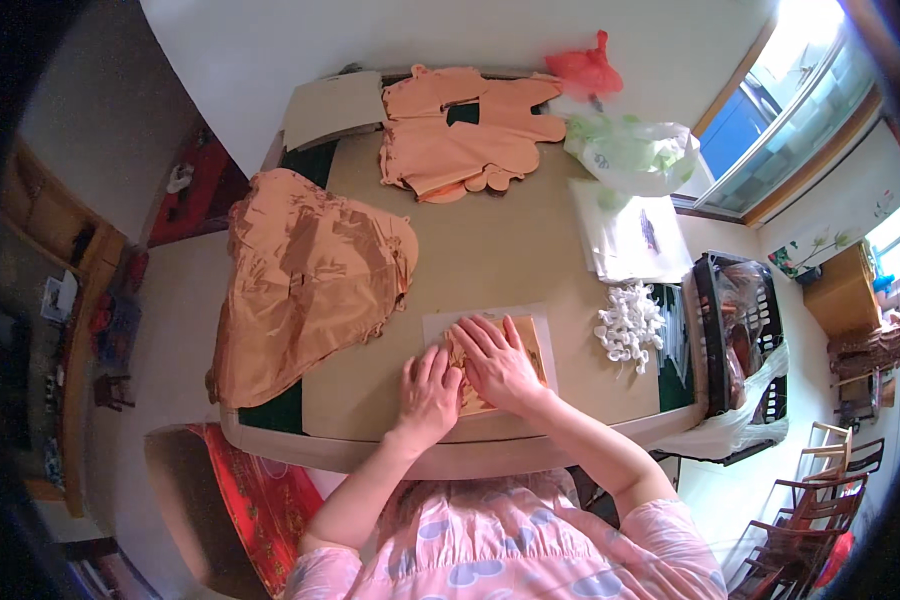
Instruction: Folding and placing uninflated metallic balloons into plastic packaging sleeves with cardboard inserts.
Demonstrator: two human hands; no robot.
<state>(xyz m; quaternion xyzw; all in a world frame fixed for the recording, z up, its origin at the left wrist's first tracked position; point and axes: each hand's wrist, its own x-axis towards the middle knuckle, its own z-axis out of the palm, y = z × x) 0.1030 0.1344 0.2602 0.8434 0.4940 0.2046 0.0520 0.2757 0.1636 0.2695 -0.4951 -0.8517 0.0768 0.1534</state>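
Near the front edge of the table, a folded rose-gold foil sheet (533, 345) lies on top of a clear plastic bag (550, 385). My right hand (498, 368) rests flat across the foil with its fingers stretched out. Beside it, my left hand (430, 392) lies at the foil's left edge, fingers extended and slightly bent, the thumb close to the right hand. Neither hand grips anything that I can see. To the left spreads a pile of shiny rose-gold foil sheets (305, 280), which look like flat, uninflated balloons.
More matte-backed foil pieces (460, 135) lie at the far side beside a cardboard sheet (335, 105). On the right are clear plastic bags (635, 235), a heap of white curled pieces (628, 325) and white sticks (673, 340). A black crate (710, 340) adjoins the table's right edge.
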